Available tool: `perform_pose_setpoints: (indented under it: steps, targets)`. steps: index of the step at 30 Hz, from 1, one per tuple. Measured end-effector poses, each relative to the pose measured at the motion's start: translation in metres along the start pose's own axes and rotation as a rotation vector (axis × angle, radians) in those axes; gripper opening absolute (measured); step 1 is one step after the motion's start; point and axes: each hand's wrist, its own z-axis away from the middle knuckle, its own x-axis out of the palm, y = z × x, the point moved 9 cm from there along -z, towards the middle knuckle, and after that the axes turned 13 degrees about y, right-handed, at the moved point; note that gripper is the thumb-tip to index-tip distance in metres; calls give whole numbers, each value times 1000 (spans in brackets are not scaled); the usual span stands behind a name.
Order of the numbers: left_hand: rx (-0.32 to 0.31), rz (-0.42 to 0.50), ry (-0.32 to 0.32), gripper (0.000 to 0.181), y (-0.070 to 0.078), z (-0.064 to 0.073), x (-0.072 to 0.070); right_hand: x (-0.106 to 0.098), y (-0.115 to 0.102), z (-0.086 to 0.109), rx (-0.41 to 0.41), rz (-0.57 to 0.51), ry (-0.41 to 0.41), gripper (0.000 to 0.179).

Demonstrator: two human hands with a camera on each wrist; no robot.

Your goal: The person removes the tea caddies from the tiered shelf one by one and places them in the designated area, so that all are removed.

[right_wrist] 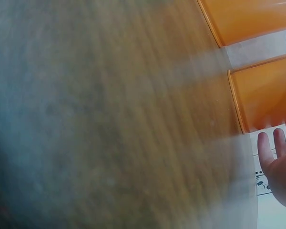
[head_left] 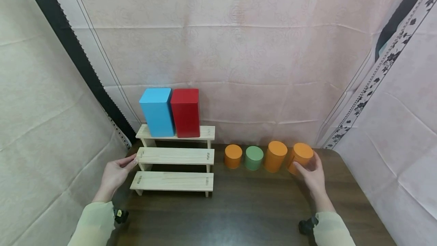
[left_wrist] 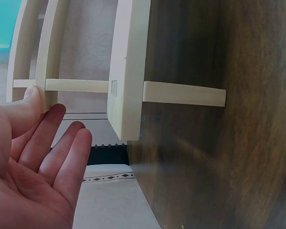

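Observation:
At the left end of the three-tier wooden shelf [head_left: 175, 156], my left hand [head_left: 115, 172] pinches the middle board. In the left wrist view its thumb [left_wrist: 31, 98] lies on the board's end, with the other fingers below. On the right, my right hand [head_left: 312, 174] grips the rightmost orange cylinder [head_left: 302, 154], thumb at its front and fingers along its right side. The right wrist view shows fingertips [right_wrist: 263, 140] at this cylinder [right_wrist: 264, 93], which stands on the table. A blue box [head_left: 157, 113] and a red box [head_left: 186, 113] stand side by side on the top board.
Left of the gripped cylinder stand a tall orange cylinder [head_left: 275, 156], a green cylinder [head_left: 253, 158] and a shorter orange cylinder [head_left: 233, 156], in a row on the dark wooden table [head_left: 246, 208]. Pale cloth [head_left: 239, 56] hangs behind and at both sides.

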Motion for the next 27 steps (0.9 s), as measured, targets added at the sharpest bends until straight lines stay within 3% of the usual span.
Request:
perform_pose_setpoints:
  steps: [9, 20, 27]
  targets:
    - [-2, -7, -1, 56, 1, 1, -1, -5, -5, 4, -13, -2, 40, 102]
    - [6, -16, -3, 58, 2, 1, -2, -24, -17, 6, -77, -70, 181, 87]
    - [9, -17, -6, 58, 2, 0, -1, -32, -19, 7, -80, -70, 211, 84]
